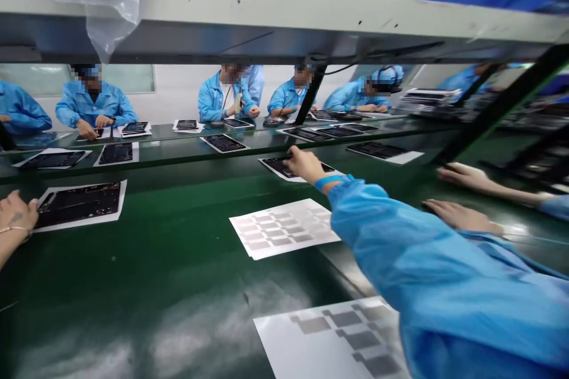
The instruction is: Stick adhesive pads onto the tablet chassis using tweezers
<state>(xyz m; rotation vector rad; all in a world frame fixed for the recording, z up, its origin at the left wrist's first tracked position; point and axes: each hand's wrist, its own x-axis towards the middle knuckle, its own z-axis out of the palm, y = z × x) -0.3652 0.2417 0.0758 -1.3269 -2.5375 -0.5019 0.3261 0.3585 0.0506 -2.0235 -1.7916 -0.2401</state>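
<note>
My right hand (pixel 304 164) reaches far forward across the green belt (pixel 178 284), at the end of a blue sleeve with a blue cuff. Its fingers are curled down and closed on the near edge of a black panel (pixel 278 164) that lies on a white sheet. Just short of that hand lies a white sheet of grey stickers (pixel 284 228). A second sticker sheet (pixel 329 337) lies at the bottom, partly under my sleeve. My left hand does not show.
A co-worker's hand with a bracelet (pixel 16 213) rests at the left by another black panel (pixel 77 204). Another co-worker's two hands (pixel 460 195) lie on the belt at right. More panels and several people in blue sit along the far side. A shelf (pixel 284 18) hangs overhead.
</note>
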